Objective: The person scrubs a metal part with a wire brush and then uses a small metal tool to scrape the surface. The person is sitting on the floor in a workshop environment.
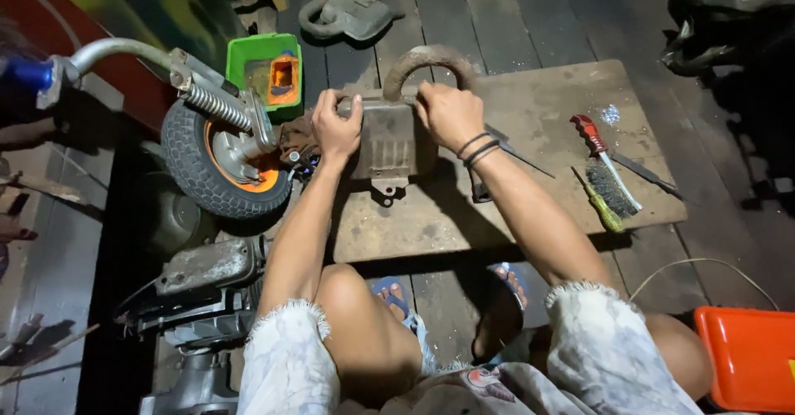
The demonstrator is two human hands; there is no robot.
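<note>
Left hand (335,127), right hand (450,114), gripping rusty muffler (389,137) between them

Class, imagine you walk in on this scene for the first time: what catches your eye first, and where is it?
At centre, the left hand and right hand grip a rusty metal exhaust muffler with a curved pipe, set on a worn wooden board. Left of it lies a small black-tyred wheel with an orange hub. On the board's right, a red-handled wire brush.
</note>
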